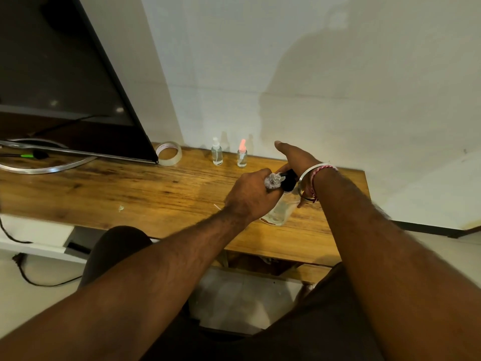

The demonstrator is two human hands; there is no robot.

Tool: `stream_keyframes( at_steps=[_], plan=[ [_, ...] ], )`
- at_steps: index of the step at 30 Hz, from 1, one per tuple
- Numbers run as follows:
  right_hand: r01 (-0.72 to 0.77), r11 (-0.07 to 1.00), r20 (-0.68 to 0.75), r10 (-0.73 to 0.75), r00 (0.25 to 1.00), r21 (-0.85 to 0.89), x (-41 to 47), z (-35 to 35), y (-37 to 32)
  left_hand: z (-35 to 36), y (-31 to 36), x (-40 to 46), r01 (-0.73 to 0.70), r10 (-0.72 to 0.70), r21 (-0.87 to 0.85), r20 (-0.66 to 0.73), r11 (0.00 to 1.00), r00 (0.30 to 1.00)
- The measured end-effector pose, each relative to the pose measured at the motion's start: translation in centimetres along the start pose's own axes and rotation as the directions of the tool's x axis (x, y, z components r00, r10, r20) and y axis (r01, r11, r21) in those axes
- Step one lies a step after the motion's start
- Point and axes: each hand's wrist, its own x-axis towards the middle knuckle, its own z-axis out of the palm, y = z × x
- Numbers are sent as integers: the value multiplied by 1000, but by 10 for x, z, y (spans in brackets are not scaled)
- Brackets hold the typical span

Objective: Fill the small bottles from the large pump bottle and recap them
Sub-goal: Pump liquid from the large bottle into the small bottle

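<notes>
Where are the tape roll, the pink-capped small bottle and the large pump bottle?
tape roll (169, 153): head view, on its outer band.
pink-capped small bottle (242, 158): head view, on its clear body.
large pump bottle (281, 212): head view, on its clear lower body.

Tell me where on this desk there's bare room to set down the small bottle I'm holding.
Bare wood lies left of your left hand, between the tape roll and the desk's front edge. It is crowded around the large pump bottle, under your right hand. Two small bottles stand by the wall.

Wooden table (130, 188) against a pale wall (312, 61), dark monitor (59, 74) at left, light floor (15, 269).
</notes>
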Motion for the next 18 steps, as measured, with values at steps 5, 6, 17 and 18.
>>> stream_keyframes(
  at_steps=[5,6,17,18],
  plan=[
    [80,997,-48,-81,996,-20,3,7,2,1,-2,0,4,-4,-4,-17,1000,1000],
    [114,992,-57,-116,992,-47,5,8,2,1,-3,0,0,0,-5,-21,1000,1000],
    [259,831,-152,-375,914,-493,16,14,4,1,-6,1,-17,18,39,-27,999,999],
    [257,817,-172,-393,903,-516,18,15,5,1,-6,1,-15,16,40,-28,999,999]
  ],
)
